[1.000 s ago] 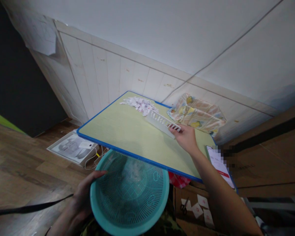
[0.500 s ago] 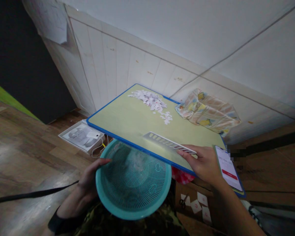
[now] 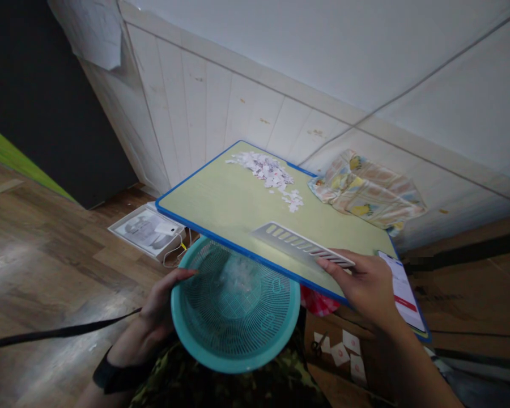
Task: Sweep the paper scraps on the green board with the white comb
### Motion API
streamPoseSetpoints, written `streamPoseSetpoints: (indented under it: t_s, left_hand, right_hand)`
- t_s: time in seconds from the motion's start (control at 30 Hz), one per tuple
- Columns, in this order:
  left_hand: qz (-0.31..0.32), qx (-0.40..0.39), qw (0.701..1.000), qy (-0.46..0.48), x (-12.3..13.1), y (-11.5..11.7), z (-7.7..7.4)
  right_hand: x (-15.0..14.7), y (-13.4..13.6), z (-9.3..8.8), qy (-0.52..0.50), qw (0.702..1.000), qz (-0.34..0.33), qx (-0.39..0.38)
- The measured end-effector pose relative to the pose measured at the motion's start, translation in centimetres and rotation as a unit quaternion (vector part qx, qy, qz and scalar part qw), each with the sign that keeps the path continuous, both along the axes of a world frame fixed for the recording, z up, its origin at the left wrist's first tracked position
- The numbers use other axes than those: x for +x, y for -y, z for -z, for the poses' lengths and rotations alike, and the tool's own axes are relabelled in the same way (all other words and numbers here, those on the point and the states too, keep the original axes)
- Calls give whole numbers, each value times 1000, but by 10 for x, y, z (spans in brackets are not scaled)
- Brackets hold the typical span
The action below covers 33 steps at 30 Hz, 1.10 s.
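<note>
My left hand [image 3: 160, 300] is closed on the left rim of a turquoise plastic colander [image 3: 238, 362], its thumb over the edge. The colander sits tilted above my lap, its far rim under the near edge of a folding table [image 3: 212, 209]. A whitish, blurred patch shows inside it; I cannot tell what it is. In my right hand [image 3: 368, 283] is a slotted white plastic strip [image 3: 295, 241], held by its right end on edge along the tabletop. A heap of small white paper bits [image 3: 266, 170] lies at the table's far side, with a smaller cluster nearer.
A phone [image 3: 402, 289] rests at the table's right end, a patterned cloth [image 3: 365, 187] at the back right. On the floor to the left stands a white box [image 3: 147, 232] with a cable. Scissors [image 3: 318, 344] and white cards [image 3: 340, 353] lie below right.
The view has shifted slightly, so everything sits a little further right. Both hands keep their holds, and the slotted strip stays near the table's front edge.
</note>
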<state>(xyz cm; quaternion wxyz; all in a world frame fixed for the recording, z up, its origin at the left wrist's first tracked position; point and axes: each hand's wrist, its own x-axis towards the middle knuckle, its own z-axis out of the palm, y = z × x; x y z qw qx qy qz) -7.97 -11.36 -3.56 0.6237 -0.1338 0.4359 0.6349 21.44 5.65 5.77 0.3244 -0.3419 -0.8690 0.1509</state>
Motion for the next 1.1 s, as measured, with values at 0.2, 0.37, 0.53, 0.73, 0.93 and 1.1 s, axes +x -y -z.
streamPoseSetpoints:
  t_s: [0.2,0.37,0.53,0.73,0.93,1.1]
  left_hand:
    - [19,-11,1000,-7,0,0,9]
    - [15,-24,999,-24,0,0,12]
    - [11,-21,1000,-13,2,-1,8]
    - [10,-24,1000,-13,5,-1,2]
    - [1,-34,999,-28,8,-1,-2]
    - [17,-25,1000,-6,4,1,-4]
  right_hand:
    - [-30,-50,27,-36,998,47,-28]
    - [-50,-97,37,-33,998,45,-21]
    - [-32,-140,37,5,994,109,-3]
    - [-21,-168,29,-5,986,164,23]
    - [-75,-166,14,42,991,117,45]
    - [-100,-163,3,67,994,72,45]
